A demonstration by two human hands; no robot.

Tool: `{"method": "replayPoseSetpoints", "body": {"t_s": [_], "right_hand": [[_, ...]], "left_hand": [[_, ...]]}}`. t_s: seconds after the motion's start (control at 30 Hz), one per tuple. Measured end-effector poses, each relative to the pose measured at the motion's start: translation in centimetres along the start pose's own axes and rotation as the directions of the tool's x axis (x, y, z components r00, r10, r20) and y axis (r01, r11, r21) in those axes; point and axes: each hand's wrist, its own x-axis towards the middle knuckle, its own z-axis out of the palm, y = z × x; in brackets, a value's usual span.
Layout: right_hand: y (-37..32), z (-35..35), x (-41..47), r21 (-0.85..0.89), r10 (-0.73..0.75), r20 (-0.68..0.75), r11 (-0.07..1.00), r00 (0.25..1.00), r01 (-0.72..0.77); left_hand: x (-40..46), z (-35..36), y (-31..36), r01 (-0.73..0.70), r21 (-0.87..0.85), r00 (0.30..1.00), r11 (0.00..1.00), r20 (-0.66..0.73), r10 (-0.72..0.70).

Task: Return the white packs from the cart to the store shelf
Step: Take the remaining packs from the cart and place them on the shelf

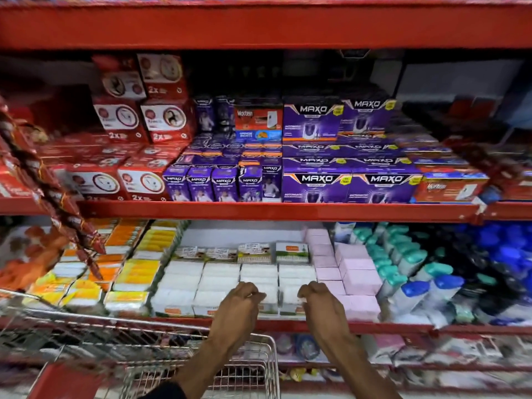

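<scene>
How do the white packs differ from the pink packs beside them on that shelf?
The white packs are white and fill several columns; the pink packs are pale pink, in fewer columns to their right. Both hands rest on the white packs, none on the pink packs. Both are flat rectangular packs stacked alike.

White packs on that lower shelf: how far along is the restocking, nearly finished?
Seemingly well along. Rows of white packs already fill the lower store shelf. Both hands are at the front row: the left hand and right hand have fingers curled on packs at the shelf edge, apparently seating them. The wire cart shows no white packs in its visible part, so little may remain; most of it is out of view.
</scene>
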Motion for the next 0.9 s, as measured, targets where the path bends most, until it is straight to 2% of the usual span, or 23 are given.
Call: {"method": "replayPoseSetpoints", "body": {"t_s": [0.07, 0.2, 0.4, 0.63, 0.9], "right_hand": [[0.8, 1.3, 0.5, -0.131, -0.045, -0.057, 0.991, 0.997, 0.037], [0.7, 2.1, 1.5, 0.024, 0.027, -0.013, 0.999, 1.0, -0.027], [1.0, 3.4, 2.3, -0.079, -0.01, 0.016, 0.997, 1.0, 0.011], [1.3, 4.8, 2.4, -0.102, -0.004, 0.063, 0.995, 0.998, 0.01], [1.6, 5.6, 2.6, -0.083, -0.065, 0.03, 0.994, 0.997, 0.067]], "left_hand": [[0.3, 0.8, -0.1, 0.018, 0.012, 0.999, 1.0, 0.026, -0.018], [0.5, 2.2, -0.3, 0.056, 0.045, 0.996, 0.997, 0.069, -0.059], [1.2, 3.4, -0.4, 0.068, 0.087, 0.992, 0.994, 0.104, -0.077], [1.2, 4.6, -0.9, 0.029, 0.091, 0.993, 0.995, 0.11, -0.039], [1.5, 4.9, -1.4, 0.017, 0.148, 0.992, 0.989, 0.118, -0.035]]}}
